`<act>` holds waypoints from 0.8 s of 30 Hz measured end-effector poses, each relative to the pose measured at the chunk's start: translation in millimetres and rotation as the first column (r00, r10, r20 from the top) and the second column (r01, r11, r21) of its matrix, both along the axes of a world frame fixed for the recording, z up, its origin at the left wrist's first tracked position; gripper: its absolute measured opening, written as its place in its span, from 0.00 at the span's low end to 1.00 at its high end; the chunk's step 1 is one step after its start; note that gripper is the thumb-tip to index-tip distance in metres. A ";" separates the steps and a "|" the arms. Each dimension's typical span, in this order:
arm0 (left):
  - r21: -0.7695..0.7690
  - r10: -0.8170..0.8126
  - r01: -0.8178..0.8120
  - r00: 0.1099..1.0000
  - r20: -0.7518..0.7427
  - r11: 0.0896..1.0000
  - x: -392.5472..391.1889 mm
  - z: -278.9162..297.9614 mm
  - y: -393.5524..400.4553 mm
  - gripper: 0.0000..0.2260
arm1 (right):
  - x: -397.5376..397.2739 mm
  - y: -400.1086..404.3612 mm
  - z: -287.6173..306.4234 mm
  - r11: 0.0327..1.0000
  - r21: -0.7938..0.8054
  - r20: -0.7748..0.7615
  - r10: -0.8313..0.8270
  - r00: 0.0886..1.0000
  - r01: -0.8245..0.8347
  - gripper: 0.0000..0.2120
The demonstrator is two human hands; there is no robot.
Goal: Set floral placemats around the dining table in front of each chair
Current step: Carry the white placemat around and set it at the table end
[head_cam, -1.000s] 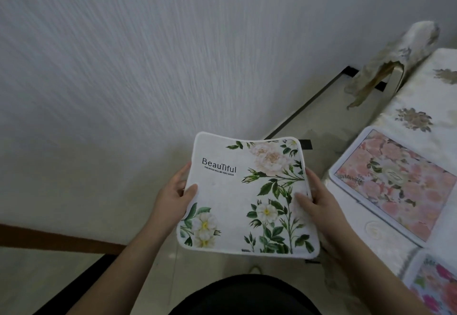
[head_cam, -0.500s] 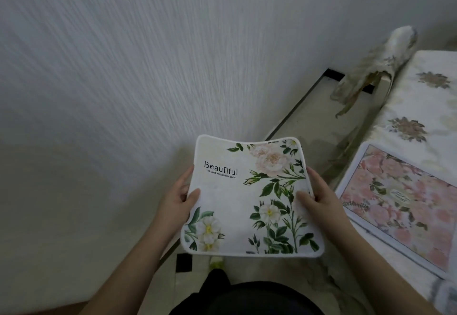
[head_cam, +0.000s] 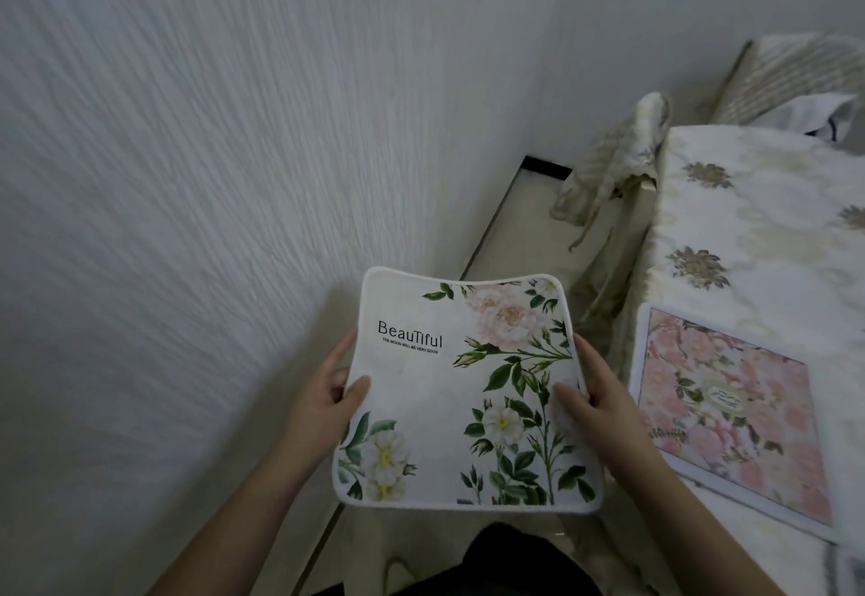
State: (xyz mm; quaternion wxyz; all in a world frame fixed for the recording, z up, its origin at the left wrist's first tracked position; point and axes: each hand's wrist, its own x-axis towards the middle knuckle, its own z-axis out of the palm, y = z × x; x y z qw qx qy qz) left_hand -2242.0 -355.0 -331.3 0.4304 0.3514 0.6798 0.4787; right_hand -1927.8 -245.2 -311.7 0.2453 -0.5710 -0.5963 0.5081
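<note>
White floral fabric placemat (head_cam: pixel 463 389) reading "Beautiful, THE MOOD WILL BE VERY GOOD": we pinch its side edges, left hand (head_cam: pixel 323 401) and right hand (head_cam: pixel 594 401), thumbs on top.

**Bare forearms, dark clothing**

We see our two forearms uncovered from the lower edge of the view up to the wrists, with no sleeves reaching them. Our left hand (head_cam: pixel 327 401) and right hand (head_cam: pixel 597 401) carry no rings, watch or gloves that we can make out. Below, between the arms, we wear a dark, black-looking garment (head_cam: pixel 510 562).
</note>
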 end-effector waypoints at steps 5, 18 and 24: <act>-0.017 -0.114 0.114 0.993 0.020 0.993 1.1 2.1 55.6 0.27 | 13.5 25.5 -6.6 0.996 -0.021 0.026 -0.091 0.996 0.091 0.30; -0.003 -0.202 0.202 0.979 0.027 0.979 22.1 27.2 251.4 0.27 | 46.6 168.8 0.6 0.966 0.006 -0.096 -0.256 0.962 0.258 0.29; 0.017 -0.207 0.207 0.978 0.035 0.978 42.4 37.5 315.8 0.27 | 63.1 233.4 5.3 0.962 0.007 -0.072 -0.272 0.960 0.273 0.30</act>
